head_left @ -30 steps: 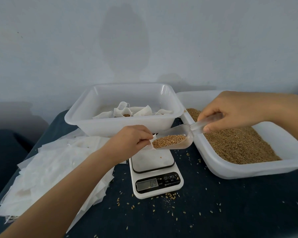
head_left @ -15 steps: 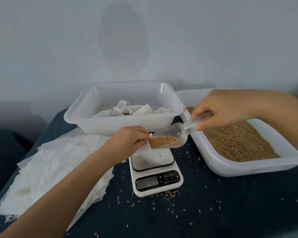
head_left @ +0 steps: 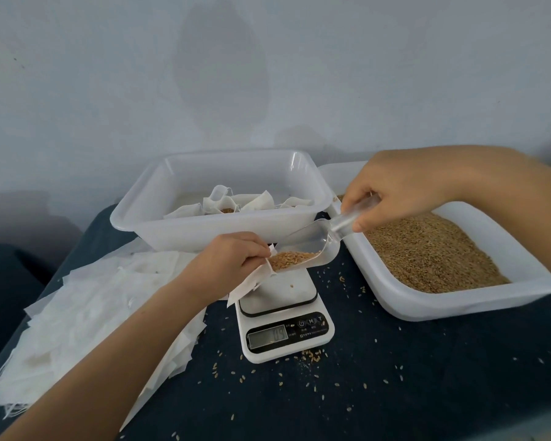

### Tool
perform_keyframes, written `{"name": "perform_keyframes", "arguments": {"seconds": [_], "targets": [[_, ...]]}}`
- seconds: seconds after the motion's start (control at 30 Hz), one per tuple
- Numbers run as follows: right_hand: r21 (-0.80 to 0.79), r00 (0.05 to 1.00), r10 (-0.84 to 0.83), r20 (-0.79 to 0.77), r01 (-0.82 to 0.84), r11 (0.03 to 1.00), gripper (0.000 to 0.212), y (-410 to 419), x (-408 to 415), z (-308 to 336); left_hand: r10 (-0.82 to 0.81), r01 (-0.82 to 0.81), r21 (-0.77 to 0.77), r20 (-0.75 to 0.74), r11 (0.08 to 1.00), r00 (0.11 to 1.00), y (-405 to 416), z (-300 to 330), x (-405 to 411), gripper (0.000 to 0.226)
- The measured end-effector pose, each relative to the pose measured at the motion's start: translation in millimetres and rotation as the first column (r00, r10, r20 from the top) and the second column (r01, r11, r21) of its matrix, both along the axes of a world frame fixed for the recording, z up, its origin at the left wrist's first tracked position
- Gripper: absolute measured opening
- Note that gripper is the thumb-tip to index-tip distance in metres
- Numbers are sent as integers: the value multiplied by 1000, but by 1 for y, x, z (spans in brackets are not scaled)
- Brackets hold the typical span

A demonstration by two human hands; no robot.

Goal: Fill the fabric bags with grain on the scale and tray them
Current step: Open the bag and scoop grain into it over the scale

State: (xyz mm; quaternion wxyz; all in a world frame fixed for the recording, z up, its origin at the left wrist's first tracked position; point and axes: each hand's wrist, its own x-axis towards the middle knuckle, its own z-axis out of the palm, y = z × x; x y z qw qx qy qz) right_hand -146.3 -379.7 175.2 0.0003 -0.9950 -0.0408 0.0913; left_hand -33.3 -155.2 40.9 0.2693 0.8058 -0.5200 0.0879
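Note:
My left hand [head_left: 228, 261] pinches the mouth of a white fabric bag [head_left: 252, 283] just above the white scale [head_left: 283, 316]. The bag hangs over the scale's left edge. My right hand [head_left: 395, 194] grips the handle of a clear plastic scoop [head_left: 312, 246]. The scoop is tilted down to the left, with its lip at the bag's opening and brown grain piled at the front. A white tub of grain [head_left: 452, 302] sits on the right. Behind the scale, a white tray [head_left: 210, 232] holds several filled bags.
A spread pile of empty white bags [head_left: 77, 313] covers the table's left side. Loose grains lie scattered on the dark cloth [head_left: 395, 377] around and in front of the scale. A pale wall [head_left: 268, 74] rises close behind the tray and tub.
My right hand has carried the scoop left and tipped it lower. Its grain has slid to the lip, which now meets the bag held by my left hand.

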Motion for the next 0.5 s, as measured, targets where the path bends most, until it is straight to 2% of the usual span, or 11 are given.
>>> {"name": "perform_keyframes", "arguments": {"seconds": [0.5], "targets": [[-81,998,53,-28,-55,995,22,11,10,26,27,-27,5,-4,1000,1000,0,2,-2,15]]}}
